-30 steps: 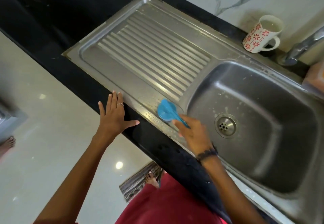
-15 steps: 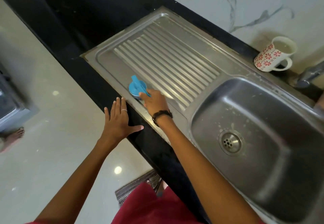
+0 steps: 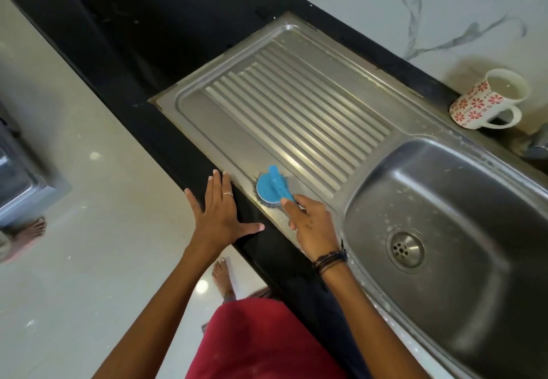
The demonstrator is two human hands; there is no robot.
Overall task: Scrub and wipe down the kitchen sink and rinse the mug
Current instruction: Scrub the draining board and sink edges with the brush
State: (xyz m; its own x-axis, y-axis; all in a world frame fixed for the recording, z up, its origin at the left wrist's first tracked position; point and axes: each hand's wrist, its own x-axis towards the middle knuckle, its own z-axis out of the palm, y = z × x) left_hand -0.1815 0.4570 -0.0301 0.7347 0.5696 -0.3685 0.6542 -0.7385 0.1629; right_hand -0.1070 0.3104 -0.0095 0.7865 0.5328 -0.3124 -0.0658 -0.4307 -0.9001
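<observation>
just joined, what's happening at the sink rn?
A person is scrubbing the steel sink. The right hand grips the handle of a blue scrubber, pressed on the flat near edge of the drainboard, just off the ridges. The left hand lies flat, fingers spread, on the black counter edge. The basin has pale flecks around the drain. A red-flowered mug stands on the counter behind the sink, untouched, with pale liquid inside.

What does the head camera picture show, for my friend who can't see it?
A person's right hand scrubs the steel drainboard with a blue handled scrubber, while the left hand rests flat on the black counter edge. A flowered mug stands behind the sink basin.
</observation>
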